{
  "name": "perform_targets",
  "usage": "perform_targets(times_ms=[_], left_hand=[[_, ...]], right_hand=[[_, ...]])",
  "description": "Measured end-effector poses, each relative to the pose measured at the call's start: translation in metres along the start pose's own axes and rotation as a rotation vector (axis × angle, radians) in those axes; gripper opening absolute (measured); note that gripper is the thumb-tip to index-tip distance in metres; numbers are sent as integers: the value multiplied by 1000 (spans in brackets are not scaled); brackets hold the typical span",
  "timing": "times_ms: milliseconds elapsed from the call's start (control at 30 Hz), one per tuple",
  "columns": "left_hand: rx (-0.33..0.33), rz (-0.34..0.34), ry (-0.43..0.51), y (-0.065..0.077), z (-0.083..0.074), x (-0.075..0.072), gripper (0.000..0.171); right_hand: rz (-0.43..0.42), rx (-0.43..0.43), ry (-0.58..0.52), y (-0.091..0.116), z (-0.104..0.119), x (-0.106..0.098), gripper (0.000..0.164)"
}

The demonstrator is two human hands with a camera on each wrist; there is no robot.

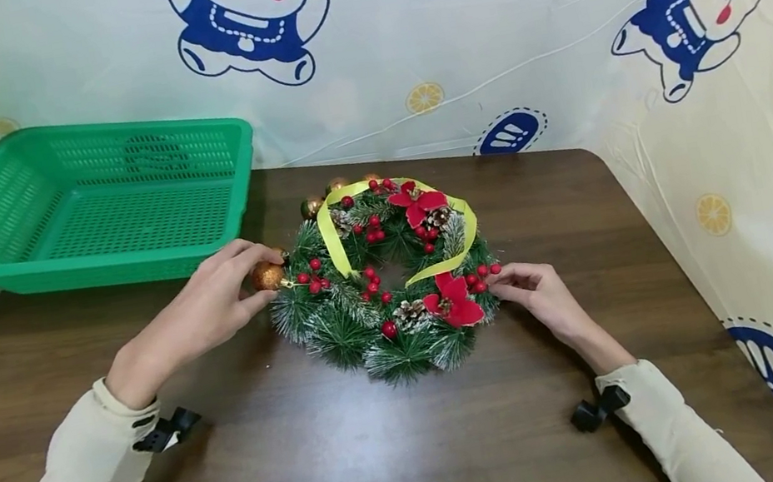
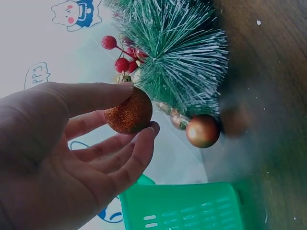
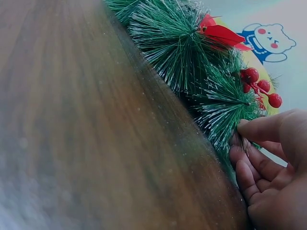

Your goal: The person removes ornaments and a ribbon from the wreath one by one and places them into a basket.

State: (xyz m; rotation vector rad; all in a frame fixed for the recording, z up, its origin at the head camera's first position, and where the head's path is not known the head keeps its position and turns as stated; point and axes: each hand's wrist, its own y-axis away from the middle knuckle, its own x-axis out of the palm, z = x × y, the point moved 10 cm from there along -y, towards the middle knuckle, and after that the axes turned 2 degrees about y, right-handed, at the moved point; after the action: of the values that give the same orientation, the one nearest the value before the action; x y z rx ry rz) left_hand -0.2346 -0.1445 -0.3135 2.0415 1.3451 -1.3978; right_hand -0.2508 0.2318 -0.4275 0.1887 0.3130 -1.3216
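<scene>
A green Christmas wreath (image 1: 340, 332) with frosted tips, red berries, red flowers, pine cones and a yellow ribbon (image 1: 334, 248) lies on the table. At its left side my left hand (image 1: 217, 297) pinches a glittery copper bauble (image 2: 129, 112) between thumb and fingers, its gold cap near a berry sprig (image 2: 123, 63). Another, smoother copper bauble (image 2: 203, 131) rests by the wreath's edge in the left wrist view. My right hand (image 1: 540, 297) pinches the needles at the wreath's right edge, just below red berries (image 3: 263, 87). The wreath's underside is hidden.
A green plastic basket (image 1: 133, 268) stands at the back left of the brown wooden table (image 1: 361, 464). Several more baubles (image 1: 310, 207) show behind the wreath. A cartoon-printed white cloth (image 1: 503, 20) hangs along the back and right.
</scene>
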Motion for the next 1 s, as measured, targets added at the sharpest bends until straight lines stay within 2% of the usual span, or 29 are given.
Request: perform_targets(times_ms=[333, 533, 833, 1000], left_hand=[[22, -5, -6, 0, -5, 0, 38], [49, -43, 4, -1, -12, -3, 34], [45, -106, 3, 0, -17, -14, 33], [7, -132, 24, 0, -14, -21, 37]], right_hand=[[0, 9, -11, 0, -2, 0, 18], [8, 25, -16, 0, -2, 1, 17], [21, 15, -5, 6, 27, 6, 16], [14, 4, -13, 2, 8, 2, 16]])
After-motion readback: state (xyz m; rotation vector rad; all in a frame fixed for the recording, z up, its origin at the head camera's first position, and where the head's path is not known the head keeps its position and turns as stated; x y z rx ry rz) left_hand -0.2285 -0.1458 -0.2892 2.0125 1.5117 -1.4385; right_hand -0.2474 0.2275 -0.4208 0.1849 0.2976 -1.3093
